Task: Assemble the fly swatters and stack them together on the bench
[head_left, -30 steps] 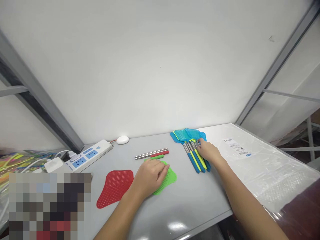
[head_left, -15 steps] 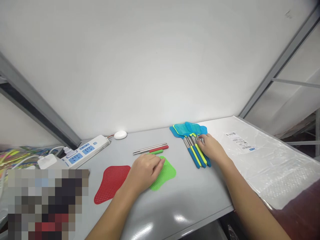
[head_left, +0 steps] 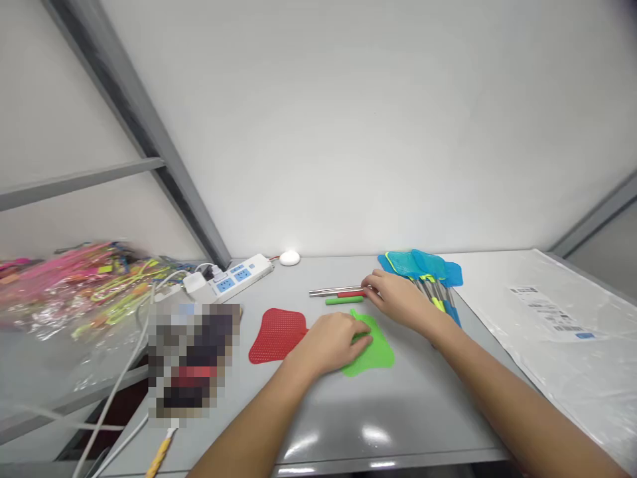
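Observation:
My left hand (head_left: 333, 342) lies over the green fly swatter head (head_left: 375, 348), its thumb and index finger apart on the mesh. Beside it, partly behind that hand, is a red fly swatter head (head_left: 279, 335). My right hand (head_left: 398, 297) reaches in from the right, fingers slightly bent and apart. Its fingertips are at the right end of the thin metal rods (head_left: 323, 291) and the red handle (head_left: 351, 294); whether they grip is hard to see. A loose green handle (head_left: 344, 301) lies just in front of these.
Several blue and yellow-green fly swatters (head_left: 423, 265) are heaped behind my right arm. A white power strip (head_left: 241, 275), a white oval device (head_left: 289, 257) and a blurred-out object (head_left: 194, 358) are on the left. A plastic mailing bag (head_left: 557, 318) covers the right side.
My right hand has moved left from the heap of fly swatters to the metal rods. My left hand stays at the green head. The view has turned left.

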`<state>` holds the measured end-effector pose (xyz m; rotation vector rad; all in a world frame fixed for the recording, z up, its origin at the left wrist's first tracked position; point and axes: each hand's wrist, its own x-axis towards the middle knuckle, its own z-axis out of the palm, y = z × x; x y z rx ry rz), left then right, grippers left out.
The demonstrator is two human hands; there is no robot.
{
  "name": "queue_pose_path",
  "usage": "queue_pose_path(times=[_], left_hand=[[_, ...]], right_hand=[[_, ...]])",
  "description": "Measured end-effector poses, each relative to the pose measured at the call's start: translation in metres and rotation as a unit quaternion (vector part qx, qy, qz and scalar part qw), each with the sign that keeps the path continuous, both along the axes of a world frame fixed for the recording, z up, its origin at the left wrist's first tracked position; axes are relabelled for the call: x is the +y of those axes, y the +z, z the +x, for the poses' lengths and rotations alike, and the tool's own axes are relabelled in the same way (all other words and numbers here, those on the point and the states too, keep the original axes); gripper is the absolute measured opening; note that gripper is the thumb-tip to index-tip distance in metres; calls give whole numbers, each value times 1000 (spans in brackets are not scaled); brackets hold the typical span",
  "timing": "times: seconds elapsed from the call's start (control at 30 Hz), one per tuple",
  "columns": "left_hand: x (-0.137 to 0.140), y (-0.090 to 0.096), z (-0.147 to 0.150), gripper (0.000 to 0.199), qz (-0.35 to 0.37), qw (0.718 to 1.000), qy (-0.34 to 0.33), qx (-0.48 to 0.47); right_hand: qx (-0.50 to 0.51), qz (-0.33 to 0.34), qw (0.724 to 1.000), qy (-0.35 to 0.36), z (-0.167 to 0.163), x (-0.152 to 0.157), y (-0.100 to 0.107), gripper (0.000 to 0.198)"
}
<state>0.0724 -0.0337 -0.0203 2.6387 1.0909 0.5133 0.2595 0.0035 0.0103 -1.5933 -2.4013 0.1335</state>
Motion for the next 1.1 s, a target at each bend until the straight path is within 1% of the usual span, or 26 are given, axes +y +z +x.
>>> queue_pose_path(times=[0.13,0.23,0.33,0.43,0.5,0.57,0.63,0.73,0.83,0.9,1.0,1.1], left_hand=[[-4,2,1,34,-16,999,-30,0],[-5,2,1,39,-27,998,-49,-1],[-6,-1,2,39,-35,997,-68,-10],[-6,-4,5,35,-22,998,-61,-10],[-6,-5,7,35,-5,999,-40,5],[-4,-6,8,37,6,1000,-10,19],[-1,-6,7,38,9,999,27,25],[6,-6,1,33,9,995,98,36],[13,-6,-9,24,9,983,176,53],[17,-6,-15,21,6,975,215,64],[19,-7,-21,19,-1,967,243,77],[19,-7,-22,19,-10,965,246,85]], right_hand=[[-14,-19,998,57,-21,36,-4,25],[-23,-39,994,99,-28,53,-9,21],[-21,-46,990,133,-32,54,-9,21],[-17,-47,985,165,-37,46,-8,18],[-16,-46,983,180,-41,42,-8,19],[-14,-40,982,182,-45,45,-11,24],[-14,-36,983,178,-49,53,-15,28],[-26,-47,983,178,-56,72,-21,24],[-44,-69,978,192,-63,87,-25,21],[-53,-77,975,201,-65,92,-26,21],[-57,-88,972,209,-65,93,-26,22],[-51,-108,970,211,-61,90,-26,23]])
